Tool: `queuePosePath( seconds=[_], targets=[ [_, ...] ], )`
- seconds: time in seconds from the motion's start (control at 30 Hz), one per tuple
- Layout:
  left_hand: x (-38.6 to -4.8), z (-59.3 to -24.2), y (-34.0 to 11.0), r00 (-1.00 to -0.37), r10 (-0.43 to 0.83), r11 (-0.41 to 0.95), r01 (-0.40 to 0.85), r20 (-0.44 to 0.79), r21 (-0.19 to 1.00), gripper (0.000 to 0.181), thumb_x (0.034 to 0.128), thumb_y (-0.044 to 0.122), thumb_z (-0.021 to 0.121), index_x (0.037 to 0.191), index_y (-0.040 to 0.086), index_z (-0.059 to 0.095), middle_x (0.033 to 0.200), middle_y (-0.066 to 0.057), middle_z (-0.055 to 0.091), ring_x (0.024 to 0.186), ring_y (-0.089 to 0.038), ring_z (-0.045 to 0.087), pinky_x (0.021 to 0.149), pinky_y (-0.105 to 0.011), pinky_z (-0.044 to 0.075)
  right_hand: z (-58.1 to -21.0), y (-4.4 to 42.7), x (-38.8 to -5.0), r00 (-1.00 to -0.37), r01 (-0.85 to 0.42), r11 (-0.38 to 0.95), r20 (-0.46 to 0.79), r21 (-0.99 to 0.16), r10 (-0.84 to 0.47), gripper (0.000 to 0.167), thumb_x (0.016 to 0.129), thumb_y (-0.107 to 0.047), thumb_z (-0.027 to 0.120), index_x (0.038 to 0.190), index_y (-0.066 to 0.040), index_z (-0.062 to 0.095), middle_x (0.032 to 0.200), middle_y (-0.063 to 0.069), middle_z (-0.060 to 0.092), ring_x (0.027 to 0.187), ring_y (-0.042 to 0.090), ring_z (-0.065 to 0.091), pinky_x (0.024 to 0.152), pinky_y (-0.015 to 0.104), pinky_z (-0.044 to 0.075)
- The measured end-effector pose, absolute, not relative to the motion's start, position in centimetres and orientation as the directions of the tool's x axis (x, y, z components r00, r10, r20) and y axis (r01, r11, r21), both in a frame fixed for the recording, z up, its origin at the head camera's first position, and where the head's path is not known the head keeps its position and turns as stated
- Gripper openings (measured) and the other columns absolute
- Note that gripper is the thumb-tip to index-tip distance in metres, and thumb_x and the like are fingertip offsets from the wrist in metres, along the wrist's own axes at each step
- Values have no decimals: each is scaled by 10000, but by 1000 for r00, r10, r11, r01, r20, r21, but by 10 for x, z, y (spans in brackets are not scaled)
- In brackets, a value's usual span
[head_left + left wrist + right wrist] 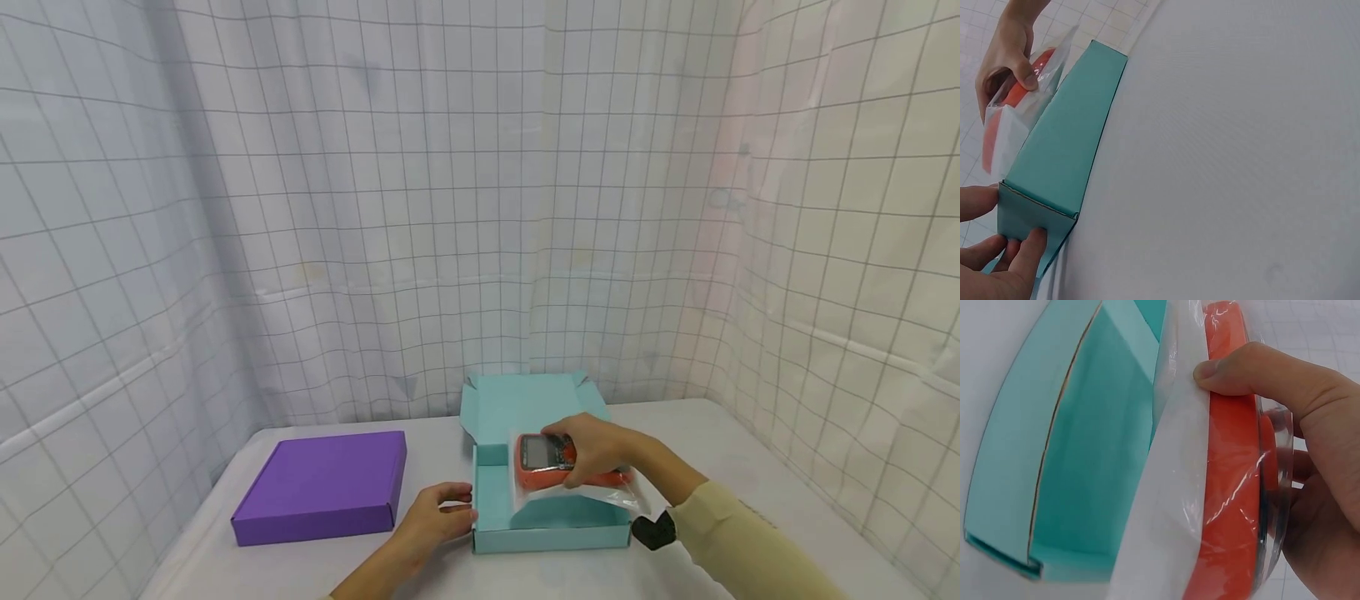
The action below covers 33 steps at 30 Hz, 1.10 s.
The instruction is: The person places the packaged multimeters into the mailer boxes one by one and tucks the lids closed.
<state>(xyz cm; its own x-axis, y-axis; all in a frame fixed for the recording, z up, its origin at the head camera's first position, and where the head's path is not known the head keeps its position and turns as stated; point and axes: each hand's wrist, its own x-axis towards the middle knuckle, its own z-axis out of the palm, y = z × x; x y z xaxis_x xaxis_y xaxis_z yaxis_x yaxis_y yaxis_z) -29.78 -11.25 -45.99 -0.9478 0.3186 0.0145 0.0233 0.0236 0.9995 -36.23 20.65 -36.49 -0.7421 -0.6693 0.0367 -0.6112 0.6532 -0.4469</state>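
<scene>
An orange multimeter with a grey screen [537, 452], in a clear plastic bag [1166, 487], is held above an open teal cardboard box [551, 540]. My right hand [596, 447] grips it across its width, thumb on the orange side [1229, 437] and fingers round the other side. The box's lid [525, 404] stands folded back, and its inside shows bare teal card beside the bag. With fingertips against the box's left wall, my left hand [438, 517] touches it near the front corner; the left wrist view shows these fingers [1029, 256] on the card.
A closed purple box [322, 486] lies to the left on the white-covered table [675, 417]. A black heart-shaped item [654, 531] is at the teal box's front right corner. White grid-patterned curtains [480, 208] hang behind and at both sides.
</scene>
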Motion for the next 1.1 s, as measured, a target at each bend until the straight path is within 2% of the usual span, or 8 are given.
queuePosePath(
  seconds=[0.57,1.1],
  targets=[
    [-297,-461,-111,-948,316,12,24,19,1000,525,920,-28,724,1364,-187,492,1262,-242,579,1050,-233,641,898,-390,583,-380,183,-369,-716,-642,641,31,-420,-697,787,737,-225,890,1437,-50,578,1189,-57,623,965,133,555,778,274,536],
    [-297,-460,-112,-947,321,6,12,9,1000,543,922,-27,730,1373,-192,478,1274,-258,573,1058,-239,648,905,-388,581,-396,179,-375,-714,-620,624,12,-476,-700,810,740,-213,901,1458,-49,564,1205,-68,618,970,128,551,802,286,527]
  ],
)
